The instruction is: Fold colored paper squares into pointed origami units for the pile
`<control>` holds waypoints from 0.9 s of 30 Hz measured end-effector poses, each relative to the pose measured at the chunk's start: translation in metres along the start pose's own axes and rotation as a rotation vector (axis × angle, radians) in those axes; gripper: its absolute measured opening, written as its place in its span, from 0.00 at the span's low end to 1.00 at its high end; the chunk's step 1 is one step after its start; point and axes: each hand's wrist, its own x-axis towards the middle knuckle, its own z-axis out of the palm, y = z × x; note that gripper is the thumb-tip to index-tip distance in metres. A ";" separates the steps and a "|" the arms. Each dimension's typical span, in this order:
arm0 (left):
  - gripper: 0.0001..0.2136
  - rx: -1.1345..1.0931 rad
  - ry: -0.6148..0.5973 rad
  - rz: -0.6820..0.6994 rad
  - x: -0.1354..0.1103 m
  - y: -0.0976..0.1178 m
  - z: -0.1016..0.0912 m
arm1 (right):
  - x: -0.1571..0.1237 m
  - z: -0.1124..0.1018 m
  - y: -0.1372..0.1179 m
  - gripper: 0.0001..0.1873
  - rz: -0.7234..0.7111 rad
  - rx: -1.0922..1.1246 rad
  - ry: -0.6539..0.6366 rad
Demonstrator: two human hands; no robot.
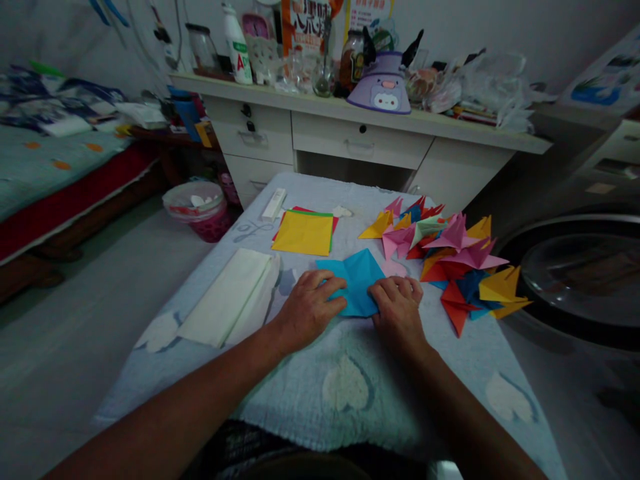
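Observation:
A blue sheet of paper (356,279), partly folded, lies on the light blue cloth-covered table (345,387). My left hand (309,309) rests on its left edge with fingers curled down, pressing the paper. On the sheet's lower right edge my right hand (399,307) presses with bent fingers. Both hands touch the blue paper and hold it flat against the cloth.
A pile of several folded coloured paper pieces (450,257) lies to the right. A stack of square sheets, yellow on top (303,233), sits further back. A folded white cloth (230,297) lies left. Behind stands a cluttered white desk (360,127); a pink bin (197,208) is on the floor.

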 end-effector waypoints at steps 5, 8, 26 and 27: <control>0.08 0.063 0.046 0.063 0.001 -0.010 -0.004 | 0.001 -0.022 -0.001 0.10 -0.045 -0.016 -0.002; 0.07 0.076 -0.003 0.079 -0.002 -0.015 0.001 | -0.004 -0.026 0.001 0.10 -0.106 -0.006 -0.021; 0.13 -0.364 -0.287 -0.247 -0.012 -0.018 -0.004 | 0.001 -0.020 0.020 0.22 -0.156 0.496 -0.441; 0.12 -0.372 -0.286 -0.249 -0.012 -0.018 -0.003 | 0.002 -0.019 0.022 0.21 -0.150 0.516 -0.452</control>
